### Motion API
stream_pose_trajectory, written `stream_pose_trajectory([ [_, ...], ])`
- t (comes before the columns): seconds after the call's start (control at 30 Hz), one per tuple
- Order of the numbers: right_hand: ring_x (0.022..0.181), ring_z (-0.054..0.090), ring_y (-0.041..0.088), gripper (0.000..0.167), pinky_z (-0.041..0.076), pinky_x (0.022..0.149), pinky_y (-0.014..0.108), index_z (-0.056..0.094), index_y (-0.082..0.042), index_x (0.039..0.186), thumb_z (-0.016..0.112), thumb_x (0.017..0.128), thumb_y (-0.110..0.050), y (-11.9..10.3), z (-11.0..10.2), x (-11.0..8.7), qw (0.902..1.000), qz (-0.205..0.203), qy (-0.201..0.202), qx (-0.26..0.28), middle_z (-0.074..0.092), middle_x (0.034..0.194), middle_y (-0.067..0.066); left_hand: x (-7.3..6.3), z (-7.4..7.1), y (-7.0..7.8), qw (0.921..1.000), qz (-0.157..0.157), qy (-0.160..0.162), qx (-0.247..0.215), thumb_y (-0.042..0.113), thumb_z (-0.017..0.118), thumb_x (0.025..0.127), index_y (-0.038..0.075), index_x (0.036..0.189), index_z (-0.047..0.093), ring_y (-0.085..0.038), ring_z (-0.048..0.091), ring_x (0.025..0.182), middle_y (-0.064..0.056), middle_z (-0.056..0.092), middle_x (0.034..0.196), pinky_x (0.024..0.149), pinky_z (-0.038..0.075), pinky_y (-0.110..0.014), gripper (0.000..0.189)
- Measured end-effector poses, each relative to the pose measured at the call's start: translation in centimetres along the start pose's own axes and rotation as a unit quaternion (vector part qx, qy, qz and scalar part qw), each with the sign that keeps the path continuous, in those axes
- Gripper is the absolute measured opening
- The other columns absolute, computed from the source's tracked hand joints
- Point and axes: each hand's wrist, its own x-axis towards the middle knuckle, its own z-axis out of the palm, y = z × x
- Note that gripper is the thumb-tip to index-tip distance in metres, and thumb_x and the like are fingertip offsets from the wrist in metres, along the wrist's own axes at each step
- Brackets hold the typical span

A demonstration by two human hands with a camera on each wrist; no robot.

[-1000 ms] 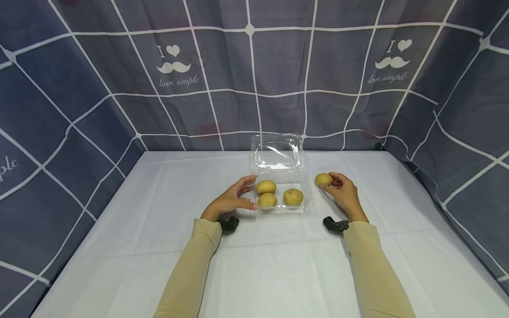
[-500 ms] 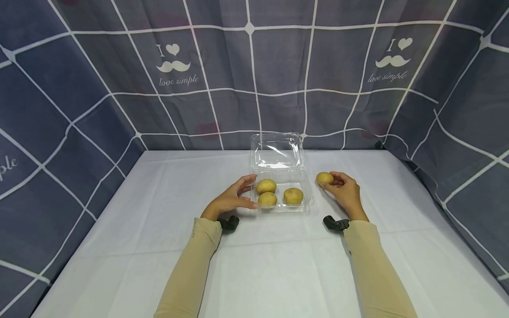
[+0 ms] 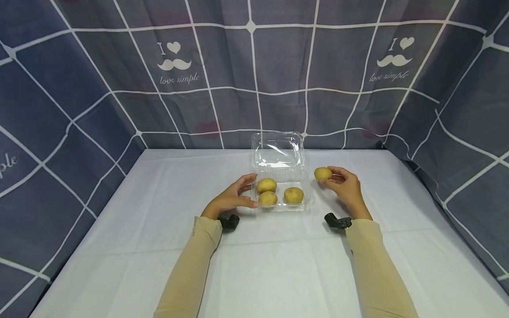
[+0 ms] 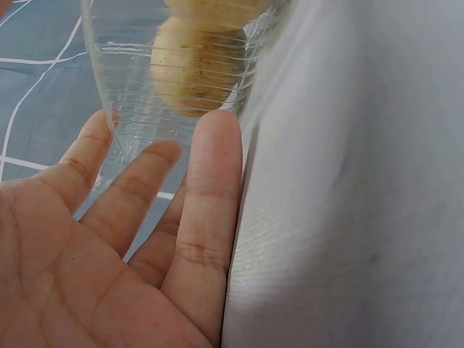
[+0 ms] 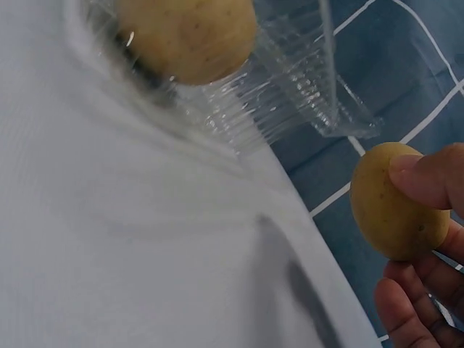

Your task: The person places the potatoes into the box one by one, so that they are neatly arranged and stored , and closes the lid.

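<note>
In the head view, my right hand (image 3: 348, 190) pinches a yellow potato (image 3: 322, 173) just right of a clear plastic clamshell box (image 3: 295, 176). The right wrist view shows the thumb on that potato (image 5: 391, 206) and its shadow falling on the cloth, with a gap below. Three more potatoes lie in the box: two at its left (image 3: 266, 185), one above the other, and one at its right (image 3: 294, 195). My left hand (image 3: 233, 194) is at the box's left side, fingers extended; in the left wrist view its fingertips (image 4: 217, 134) are right at the ribbed wall.
The box's lid (image 3: 277, 152) stands raised at the back, near the grid-patterned curtain (image 3: 222, 110). A white cloth (image 3: 274, 274) covers the table. Dark wrist devices (image 3: 338, 221) sit by both tan sleeves.
My right hand has lifted slightly up and away with the potato. The left hand and the box have stayed put.
</note>
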Motion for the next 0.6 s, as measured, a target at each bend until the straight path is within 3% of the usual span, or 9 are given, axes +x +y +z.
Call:
stream_pose_trajectory([
  [0.3, 0.091, 0.066, -0.01, 0.055, 0.056, 0.087, 0.01, 0.06, 0.015, 0.143, 0.082, 0.093, 0.003, -1.7, -0.1, 0.0, 0.9973, -0.047, -0.045, 0.034, 0.063, 0.134, 0.038, 0.0, 0.0, 0.0, 1.0, 0.0, -0.001, -0.005, 0.004, 0.084, 0.088, 0.009, 0.171, 0.025, -0.039, 0.026, 0.162, -0.011, 0.025, 0.178, 0.125, 0.039, -0.055, 0.102],
  [0.6, 0.096, 0.068, -0.005, 0.053, 0.057, 0.09, 0.013, 0.059, 0.016, 0.143, 0.078, 0.094, 0.007, -2.8, -0.2, -0.1, 0.9909, -0.062, -0.102, 0.062, 0.06, 0.139, 0.039, 0.0, 0.0, 0.0, 1.0, 0.001, 0.001, -0.007, 0.004, 0.085, 0.088, 0.009, 0.171, 0.026, -0.039, 0.026, 0.162, -0.011, 0.025, 0.178, 0.124, 0.04, -0.054, 0.102],
])
